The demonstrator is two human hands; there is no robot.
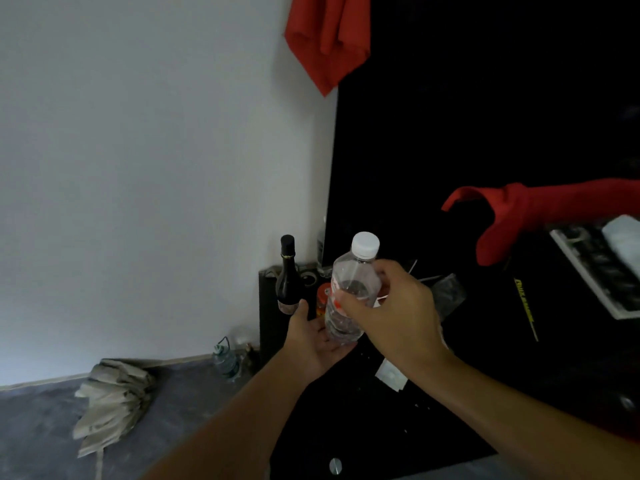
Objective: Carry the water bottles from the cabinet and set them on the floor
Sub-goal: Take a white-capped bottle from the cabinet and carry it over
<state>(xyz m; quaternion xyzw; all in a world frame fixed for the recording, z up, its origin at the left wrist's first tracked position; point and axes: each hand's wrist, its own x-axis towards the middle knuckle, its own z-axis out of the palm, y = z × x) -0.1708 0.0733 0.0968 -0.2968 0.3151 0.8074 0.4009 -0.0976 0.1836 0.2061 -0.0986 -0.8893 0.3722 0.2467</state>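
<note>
A pale wall [156, 168] fills the left half of the view, and a tall black panel [485, 116] fills the right, too dark to read in detail. Below them lies the grey floor [41, 438] and a low black cabinet [363, 427] whose top carries the clutter.

Two pieces of red cloth show: one [327, 36] hangs at the top edge of the black panel, the other [519, 216] drapes across the right side above a white-framed tray [595, 271]. A crumpled pale cloth [110, 403] lies on the floor by the wall.

The right hand [391, 306] is wrapped round the middle of one clear water bottle [349, 289] with a white cap, holding it slightly tilted above the cabinet's far left corner. The left hand [311, 337] is spread open, palm up, under the bottle's base; whether it touches the base I cannot tell.

Just behind the hands stands one dark glass bottle [286, 271], upright at the cabinet's back corner. Between it and the held bottle sits a small orange-topped thing [323, 296], mostly hidden. One more clear bottle [322, 244] stands partly behind the panel's edge. A small greenish lantern [225, 358] rests on the floor beside the cabinet, and a white scrap [391, 375] lies on the cabinet top.
</note>
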